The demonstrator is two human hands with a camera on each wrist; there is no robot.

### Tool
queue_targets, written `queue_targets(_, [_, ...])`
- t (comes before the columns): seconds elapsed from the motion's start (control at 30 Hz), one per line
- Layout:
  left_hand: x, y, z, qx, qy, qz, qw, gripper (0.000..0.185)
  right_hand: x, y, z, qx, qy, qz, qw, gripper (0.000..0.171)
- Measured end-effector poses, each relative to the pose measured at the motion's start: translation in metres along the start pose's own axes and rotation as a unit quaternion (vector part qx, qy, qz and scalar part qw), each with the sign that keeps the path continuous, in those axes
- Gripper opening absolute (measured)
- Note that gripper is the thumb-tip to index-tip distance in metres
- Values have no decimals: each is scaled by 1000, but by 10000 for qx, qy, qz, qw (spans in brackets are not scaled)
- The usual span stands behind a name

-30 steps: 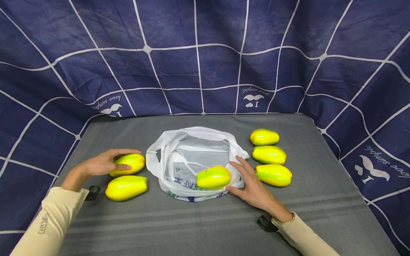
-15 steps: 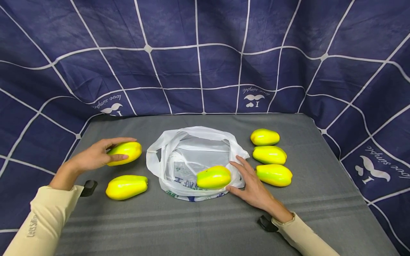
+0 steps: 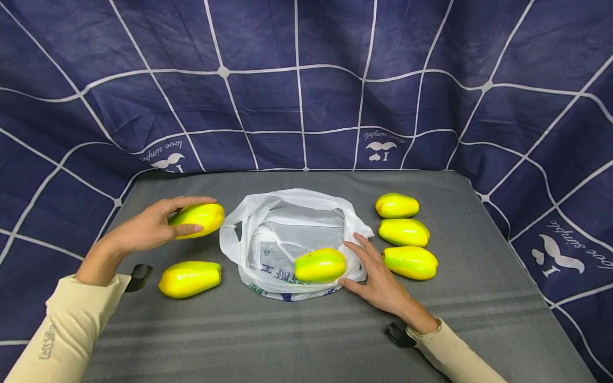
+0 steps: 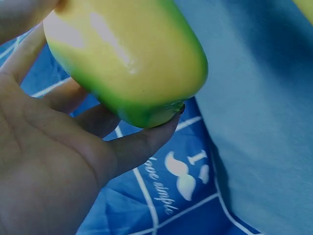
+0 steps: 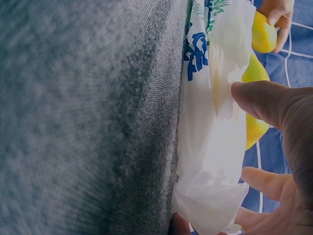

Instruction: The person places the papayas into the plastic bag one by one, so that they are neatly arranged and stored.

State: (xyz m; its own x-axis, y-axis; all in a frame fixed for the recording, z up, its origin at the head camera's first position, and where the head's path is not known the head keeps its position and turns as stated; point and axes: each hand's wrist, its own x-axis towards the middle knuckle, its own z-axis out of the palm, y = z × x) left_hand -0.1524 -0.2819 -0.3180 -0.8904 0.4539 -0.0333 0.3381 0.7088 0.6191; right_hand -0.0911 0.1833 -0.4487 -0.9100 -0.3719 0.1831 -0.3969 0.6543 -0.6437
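3 fruits point(image 3: 404, 232) lie in a row on the grey cloth point(image 3: 297, 346), just right of the fingers of the right hand point(image 3: 378, 282); 1 lone fruit point(image 3: 190, 279) rests on it, on the near side of the fingers of the left hand point(image 3: 146, 229); a blue curtain point(image 3: 330, 101) rises beyond both hands. Between the hands sits a white bag point(image 3: 306, 197), mouth open, its left handle point(image 3: 229, 246) between the left fingertips and the opening; 1 bagged fruit point(image 3: 320, 265) lies in that mouth, just left of the right fingers, long axis roughly sideways; the right fingers are spread, touching the bag's right side. The left thumb and fingers pinch the held fruit point(image 3: 206, 218) between them, above the cloth and near the left handle; its long axis runs roughly sideways, 1 end pointing past the fingertips toward the bag; the left wrist view shows a dark stem spot at 1 end, beside a fingertip.
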Motion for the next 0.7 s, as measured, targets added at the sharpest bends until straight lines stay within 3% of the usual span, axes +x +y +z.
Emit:
queue_targets(0.33, [4, 30, 2, -56, 29, 681, 9977, 55, 0, 0, 1, 18, 13, 6, 10000, 80])
queue_targets(0.7, [11, 50, 15, -223, 81, 1136, 9932, 57, 0, 0, 1, 24, 18, 5, 10000, 79])
